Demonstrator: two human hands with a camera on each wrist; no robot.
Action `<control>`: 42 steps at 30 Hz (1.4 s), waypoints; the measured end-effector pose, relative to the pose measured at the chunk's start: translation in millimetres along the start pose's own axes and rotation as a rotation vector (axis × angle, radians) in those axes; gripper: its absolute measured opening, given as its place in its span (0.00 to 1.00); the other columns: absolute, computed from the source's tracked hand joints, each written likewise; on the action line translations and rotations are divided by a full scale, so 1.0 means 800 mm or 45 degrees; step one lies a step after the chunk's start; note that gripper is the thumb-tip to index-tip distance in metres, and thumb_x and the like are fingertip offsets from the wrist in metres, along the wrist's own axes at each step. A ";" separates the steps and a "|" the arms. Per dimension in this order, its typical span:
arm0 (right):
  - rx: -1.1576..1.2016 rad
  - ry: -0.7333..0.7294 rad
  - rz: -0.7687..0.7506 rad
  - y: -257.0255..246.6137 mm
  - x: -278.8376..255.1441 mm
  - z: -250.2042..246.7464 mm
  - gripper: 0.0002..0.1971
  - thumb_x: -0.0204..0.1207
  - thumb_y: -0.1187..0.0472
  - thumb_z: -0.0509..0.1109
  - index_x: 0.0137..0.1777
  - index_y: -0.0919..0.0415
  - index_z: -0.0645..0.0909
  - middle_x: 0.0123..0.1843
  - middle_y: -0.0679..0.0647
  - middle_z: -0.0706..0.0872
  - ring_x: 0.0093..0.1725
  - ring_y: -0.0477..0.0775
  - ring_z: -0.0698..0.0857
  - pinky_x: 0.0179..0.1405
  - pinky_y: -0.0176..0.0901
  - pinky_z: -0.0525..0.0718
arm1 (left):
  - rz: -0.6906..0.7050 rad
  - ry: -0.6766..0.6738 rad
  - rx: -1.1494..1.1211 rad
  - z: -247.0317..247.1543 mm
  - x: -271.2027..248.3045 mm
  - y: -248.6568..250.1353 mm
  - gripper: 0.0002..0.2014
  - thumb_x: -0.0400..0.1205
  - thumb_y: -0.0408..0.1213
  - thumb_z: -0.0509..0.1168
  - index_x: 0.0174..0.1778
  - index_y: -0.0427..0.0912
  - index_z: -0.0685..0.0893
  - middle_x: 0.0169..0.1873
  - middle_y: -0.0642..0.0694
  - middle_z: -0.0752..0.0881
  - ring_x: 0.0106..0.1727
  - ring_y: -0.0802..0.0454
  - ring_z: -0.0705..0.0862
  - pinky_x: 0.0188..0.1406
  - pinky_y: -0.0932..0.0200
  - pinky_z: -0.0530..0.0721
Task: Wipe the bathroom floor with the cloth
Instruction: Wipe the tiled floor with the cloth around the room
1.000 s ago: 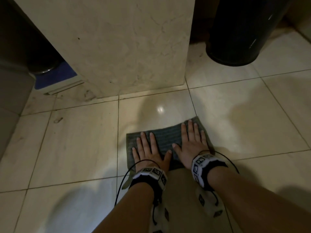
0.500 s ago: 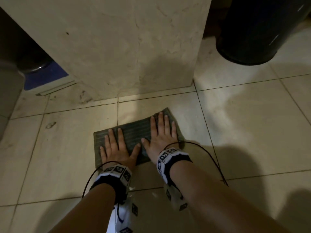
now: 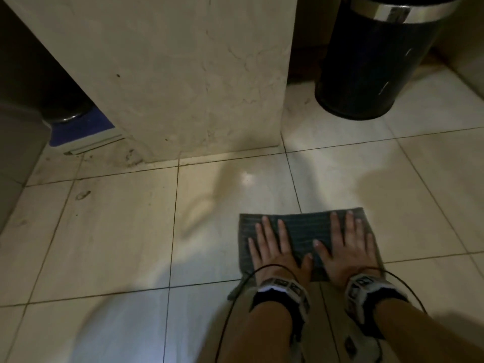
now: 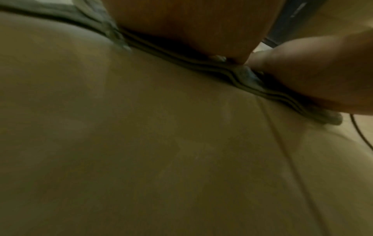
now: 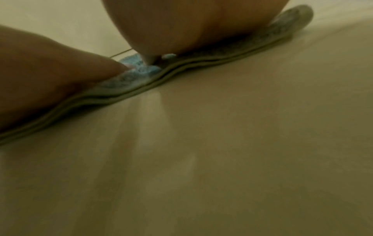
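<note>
Down on the pale tiled floor (image 3: 110, 231), both hands are flat on the cloth (image 3: 305, 231). It is a folded grey ribbed cloth, lying just right of centre in the head view, spread across a grout line. Left hand (image 3: 275, 247) presses its left half, fingers (image 3: 265, 229) straight and spread wide, thumb angled inward. Right hand (image 3: 345, 244) presses the right half, fingers (image 3: 349, 226) straight too and reaching to the far edge, thumb pointing toward the left thumb, the 2 tips close together. Nothing is gripped; the palms simply bear down.

From the left wrist view, the cloth's layered edge (image 4: 242, 71) shows as stacked folds lying on the tile, with the heel of the hand on top. Same from the right wrist view, where the folded edge (image 5: 181, 63) ripples slightly under the palm.

Beyond the cloth stands a marble block (image 3: 183, 74), with grime on the tiles by its foot. Well apart, at far right, a dark bin (image 3: 379, 61) with a metal rim sits on the floor. Wet sheen glints on the tile ahead of the cloth.
</note>
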State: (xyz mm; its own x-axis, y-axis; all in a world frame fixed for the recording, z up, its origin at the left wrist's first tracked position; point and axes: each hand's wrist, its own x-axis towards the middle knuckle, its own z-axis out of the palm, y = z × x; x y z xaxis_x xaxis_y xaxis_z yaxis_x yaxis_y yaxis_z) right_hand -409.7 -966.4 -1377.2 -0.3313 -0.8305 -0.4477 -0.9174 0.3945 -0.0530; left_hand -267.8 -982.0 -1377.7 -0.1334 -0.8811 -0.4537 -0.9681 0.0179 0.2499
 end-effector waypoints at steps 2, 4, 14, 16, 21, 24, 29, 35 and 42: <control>-0.009 -0.008 0.065 0.030 -0.008 -0.002 0.39 0.83 0.34 0.39 0.81 0.50 0.20 0.84 0.56 0.23 0.85 0.58 0.33 0.84 0.56 0.36 | 0.071 0.014 -0.026 0.015 -0.005 0.025 0.51 0.70 0.69 0.51 0.86 0.42 0.55 0.85 0.34 0.57 0.84 0.35 0.55 0.80 0.35 0.42; 0.007 -0.005 0.100 0.034 -0.011 -0.001 0.39 0.83 0.35 0.39 0.81 0.51 0.20 0.84 0.57 0.23 0.85 0.59 0.33 0.83 0.57 0.36 | 0.093 0.064 -0.028 0.022 -0.005 0.027 0.50 0.72 0.69 0.50 0.85 0.46 0.42 0.86 0.37 0.48 0.86 0.38 0.47 0.80 0.39 0.33; 0.184 0.057 -0.117 -0.129 -0.036 0.028 0.44 0.73 0.30 0.30 0.83 0.55 0.27 0.83 0.62 0.26 0.85 0.65 0.35 0.74 0.57 0.20 | -0.008 0.018 0.104 -0.034 -0.005 -0.137 0.45 0.70 0.74 0.31 0.75 0.58 0.17 0.77 0.50 0.17 0.82 0.48 0.24 0.76 0.46 0.22; 0.190 0.020 -0.184 -0.175 -0.046 0.039 0.46 0.72 0.32 0.38 0.86 0.59 0.46 0.87 0.67 0.45 0.85 0.66 0.47 0.78 0.58 0.29 | -0.086 0.014 0.122 -0.048 -0.014 -0.184 0.44 0.76 0.74 0.37 0.75 0.57 0.18 0.78 0.49 0.19 0.83 0.48 0.26 0.80 0.44 0.27; 0.158 0.043 -0.268 -0.210 -0.068 0.047 0.46 0.67 0.31 0.28 0.83 0.54 0.29 0.85 0.60 0.28 0.85 0.62 0.35 0.76 0.56 0.22 | -0.176 0.011 0.099 -0.054 -0.033 -0.221 0.46 0.78 0.73 0.40 0.81 0.55 0.23 0.81 0.47 0.23 0.84 0.46 0.29 0.81 0.42 0.31; 0.144 0.031 -0.338 -0.182 -0.070 0.052 0.43 0.65 0.29 0.23 0.77 0.48 0.18 0.80 0.54 0.18 0.84 0.58 0.28 0.78 0.54 0.23 | -0.222 0.048 0.031 -0.039 -0.047 -0.199 0.47 0.78 0.72 0.42 0.80 0.53 0.22 0.80 0.44 0.22 0.84 0.43 0.29 0.79 0.41 0.28; 0.031 -0.024 -0.265 -0.121 -0.087 0.053 0.41 0.64 0.29 0.20 0.72 0.46 0.11 0.76 0.52 0.13 0.83 0.57 0.27 0.80 0.54 0.26 | -0.161 0.004 -0.022 -0.012 -0.078 -0.153 0.50 0.62 0.71 0.26 0.78 0.51 0.19 0.80 0.42 0.21 0.83 0.41 0.25 0.73 0.42 0.21; -0.009 -0.021 -0.130 -0.064 -0.102 0.052 0.39 0.78 0.29 0.32 0.77 0.47 0.16 0.82 0.55 0.19 0.84 0.57 0.29 0.82 0.53 0.30 | -0.067 -0.072 -0.033 0.001 -0.085 -0.105 0.49 0.62 0.72 0.24 0.78 0.53 0.20 0.79 0.43 0.20 0.82 0.43 0.24 0.72 0.42 0.18; 0.080 -0.042 -0.018 -0.116 -0.099 0.042 0.41 0.82 0.32 0.39 0.84 0.54 0.24 0.83 0.62 0.23 0.84 0.62 0.29 0.83 0.60 0.31 | -0.099 -0.048 -0.039 -0.012 -0.071 -0.125 0.43 0.70 0.66 0.21 0.82 0.54 0.25 0.80 0.47 0.21 0.83 0.47 0.27 0.79 0.42 0.27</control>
State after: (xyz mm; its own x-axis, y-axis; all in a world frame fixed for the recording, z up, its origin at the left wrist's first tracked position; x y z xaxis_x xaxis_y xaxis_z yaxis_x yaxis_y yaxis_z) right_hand -291.1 -924.0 -1366.9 -0.3103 -0.8232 -0.4754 -0.9059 0.4076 -0.1146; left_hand -161.1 -938.6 -1368.6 -0.0667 -0.8608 -0.5045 -0.9690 -0.0646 0.2383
